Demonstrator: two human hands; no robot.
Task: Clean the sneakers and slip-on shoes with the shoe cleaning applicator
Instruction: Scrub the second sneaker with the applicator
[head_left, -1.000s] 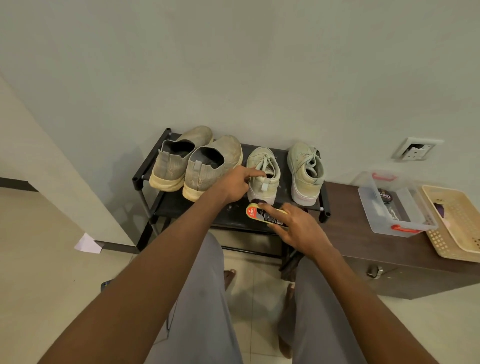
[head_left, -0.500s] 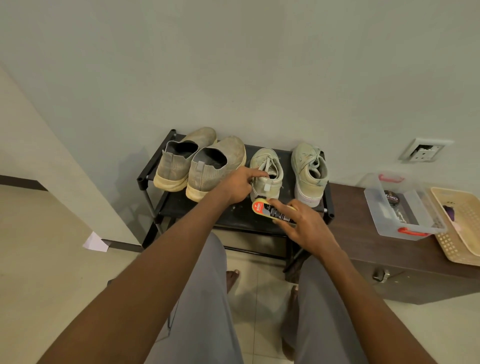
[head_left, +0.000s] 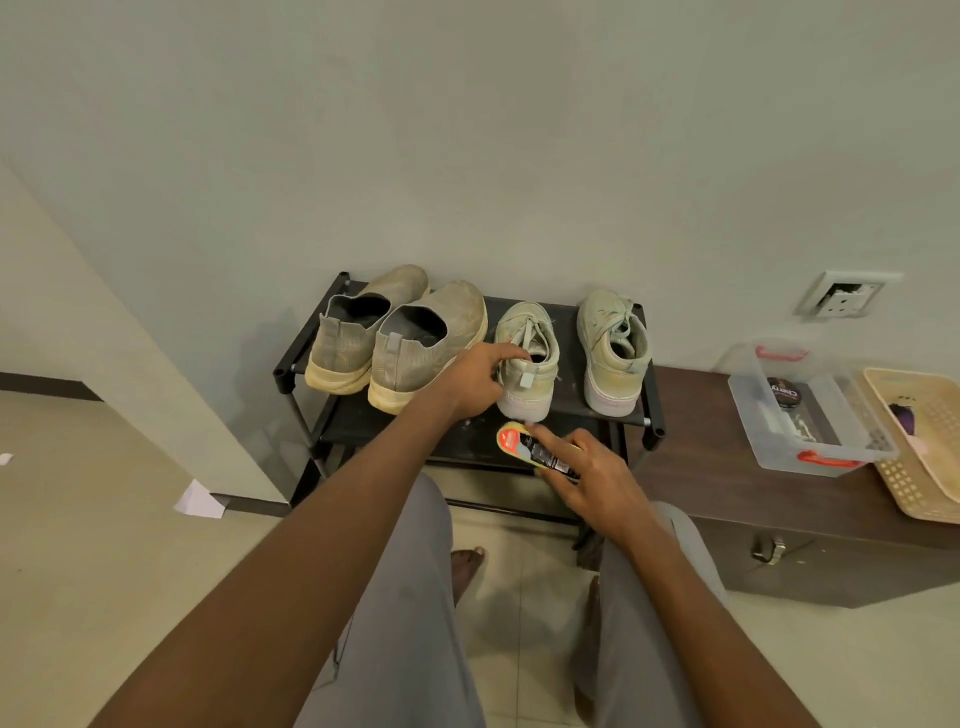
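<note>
Head view: the left hand (head_left: 475, 378) grips the heel collar of the left sneaker (head_left: 527, 358), fingers curled over its rim, as it did a second ago — the shoe stands upright on the top shelf of the black shoe rack (head_left: 652, 415), its sole at the front edge. The right hand (head_left: 597, 475) holds the applicator (head_left: 530, 449), fingers wrapped along its body; compared with the earlier frames the yellow end has risen and now sits just below the sneaker's heel sole, near or touching — contact cannot be confirmed. This indicates the wiping stroke on the heel is about to begin or has just begun. The right sneaker (head_left: 613, 353) stands beside it, apart and untouched. The two slip-on shoes (head_left: 400, 338) stand at the left of the same shelf, heels toward the person. Judged from visible soiling, most of the task is left to do. A clear bin (head_left: 810, 415) and a basket (head_left: 919, 441) rest on the low cabinet (head_left: 727, 493) to the right.
</note>
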